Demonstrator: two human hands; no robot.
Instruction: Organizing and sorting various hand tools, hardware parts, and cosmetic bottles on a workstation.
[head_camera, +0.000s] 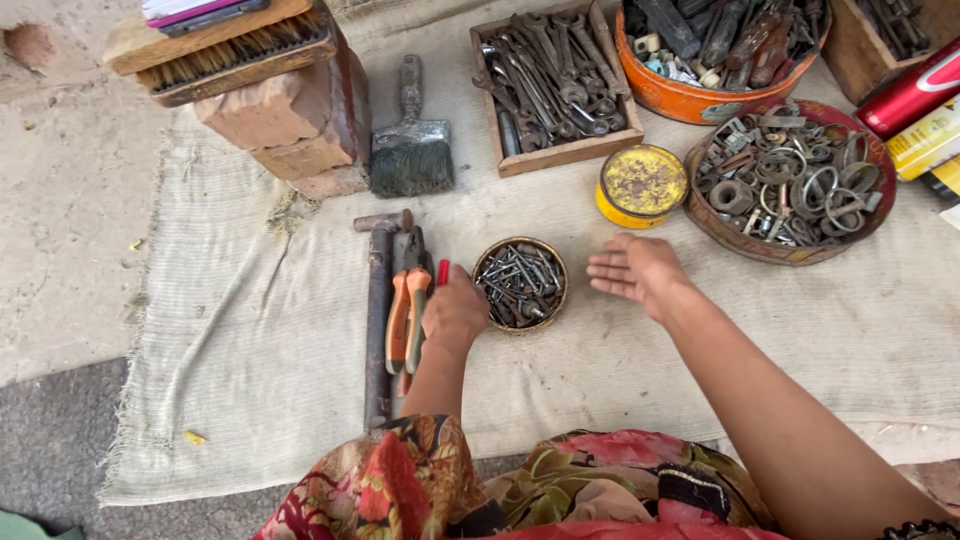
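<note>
My left hand (455, 310) is closed around a red-handled tool (442, 271) whose tip sticks up above the knuckles. It rests on the cloth beside orange-handled pliers (407, 318) and a long rusty hammer (378, 310). My right hand (635, 268) hovers flat with fingers spread, holding nothing, just right of a small round tin of nails and screws (519, 284). The tin stands between the two hands.
On the woven cloth (250, 330) lie a paintbrush (411, 150), a wooden box of spanners (552, 80), a yellow lidded tin (641, 184), a round tray of rings and nuts (790, 180), an orange tub of tools (700, 50). Bricks with a scrub brush (270, 90) stand at the back left.
</note>
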